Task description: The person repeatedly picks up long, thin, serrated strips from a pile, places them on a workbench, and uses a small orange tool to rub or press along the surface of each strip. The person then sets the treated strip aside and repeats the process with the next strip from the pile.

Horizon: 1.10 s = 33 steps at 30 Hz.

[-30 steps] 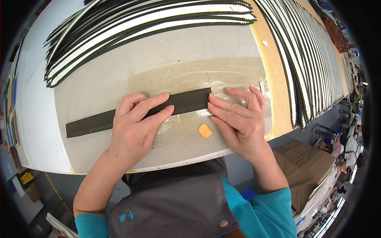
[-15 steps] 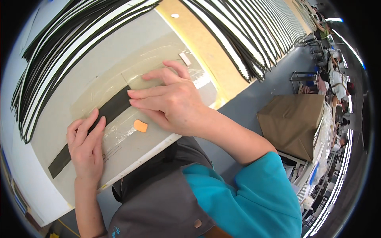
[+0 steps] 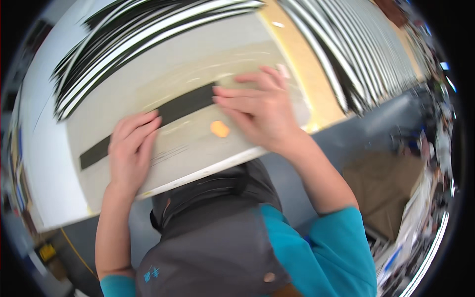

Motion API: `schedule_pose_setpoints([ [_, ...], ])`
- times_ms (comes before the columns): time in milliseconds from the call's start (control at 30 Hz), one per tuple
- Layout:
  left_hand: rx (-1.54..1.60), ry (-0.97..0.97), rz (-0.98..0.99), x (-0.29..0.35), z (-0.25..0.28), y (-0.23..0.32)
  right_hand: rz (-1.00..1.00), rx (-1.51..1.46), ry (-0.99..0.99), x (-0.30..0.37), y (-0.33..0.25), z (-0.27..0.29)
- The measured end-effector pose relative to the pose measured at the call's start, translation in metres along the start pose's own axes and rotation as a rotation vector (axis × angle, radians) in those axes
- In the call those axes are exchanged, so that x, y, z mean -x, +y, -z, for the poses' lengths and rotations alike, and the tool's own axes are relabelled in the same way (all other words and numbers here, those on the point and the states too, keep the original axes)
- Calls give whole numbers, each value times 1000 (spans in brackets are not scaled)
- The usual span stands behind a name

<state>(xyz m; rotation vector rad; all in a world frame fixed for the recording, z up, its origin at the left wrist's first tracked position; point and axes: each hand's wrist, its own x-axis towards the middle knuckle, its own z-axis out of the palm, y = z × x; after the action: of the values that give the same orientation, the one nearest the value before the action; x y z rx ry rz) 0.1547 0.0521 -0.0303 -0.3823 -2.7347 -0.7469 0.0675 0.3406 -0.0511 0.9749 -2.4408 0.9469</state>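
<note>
A flat black fabric-like strip (image 3: 187,104) lies slantwise on the worktable, its far end up to the right. My left hand (image 3: 129,146) rests across its middle, fingers drawn together and thumb and fingertips pressed on it. At the strip's right end, the thumb and forefinger of my right hand (image 3: 269,114) close on its edge, while the other fingers stay lifted and curved. Just below the strip, close to my right hand, sits a small orange piece (image 3: 219,129). Motion blurs the picture, so the exact fingertip contact is hard to see.
Bundles of long black and white strips (image 3: 148,37) lie along the table's far side. More strips (image 3: 341,54) are laid out in rows at the right, beyond a yellow-edged tan board (image 3: 299,64). A brown covered box (image 3: 381,188) stands to the right, off the table (image 3: 198,179).
The view has turned, so table and strip look more level and sit further right. Both hands keep their places on the strip.
</note>
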Motion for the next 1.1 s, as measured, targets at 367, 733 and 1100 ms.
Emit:
schedule_pose_setpoints([
  [367,83,57,-62,1,-3,-26,-23,89,-165,-10,-13,4],
  [733,-82,-14,-93,-7,-4,-15,-53,62,-176,-10,-12,9],
  [1100,-32,-28,-94,-9,-3,-14,-49,37,-190,-11,-11,11],
])
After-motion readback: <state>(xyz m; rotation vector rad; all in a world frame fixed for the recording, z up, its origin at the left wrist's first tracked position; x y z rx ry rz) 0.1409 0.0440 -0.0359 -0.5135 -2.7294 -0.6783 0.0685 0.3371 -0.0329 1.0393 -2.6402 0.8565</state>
